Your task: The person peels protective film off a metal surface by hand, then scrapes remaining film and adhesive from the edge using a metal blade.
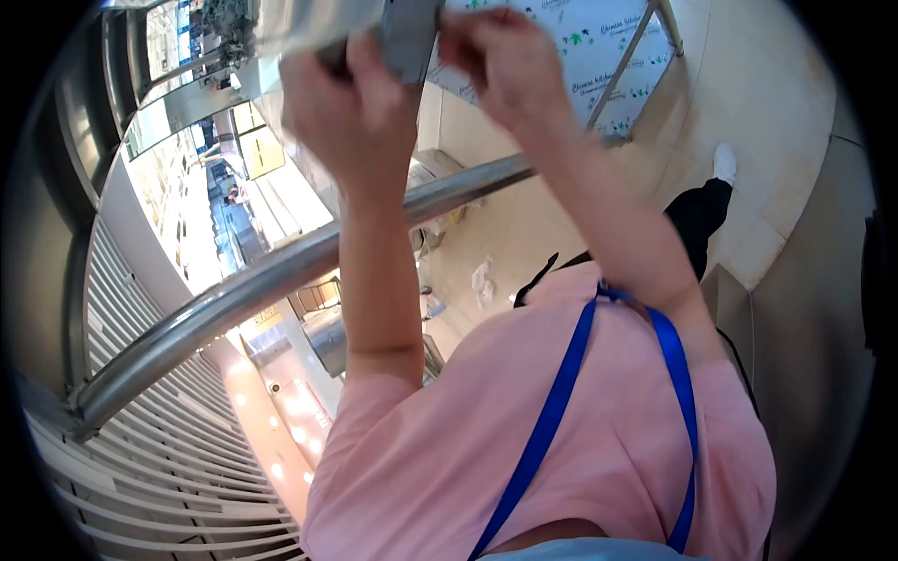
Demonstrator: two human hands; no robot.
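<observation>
Grey flat piece (409, 42), top centre, was grasped by the left hand (351, 122) while the right hand (519, 70) curled beside it, its grip impossible to tell, handling seemingly unfinished, what remained blurred, beyond them a metal rail (281, 269) crossing mid-frame.

A block (409, 42) is set between the left hand (346, 112) and the right hand (510, 75). The rail (271, 266) is crossed by the left forearm (379, 238); slats (178, 500) are placed left, a panel (603, 51) behind the right hand, a shoe (724, 164) on the floor (776, 122), right.
</observation>
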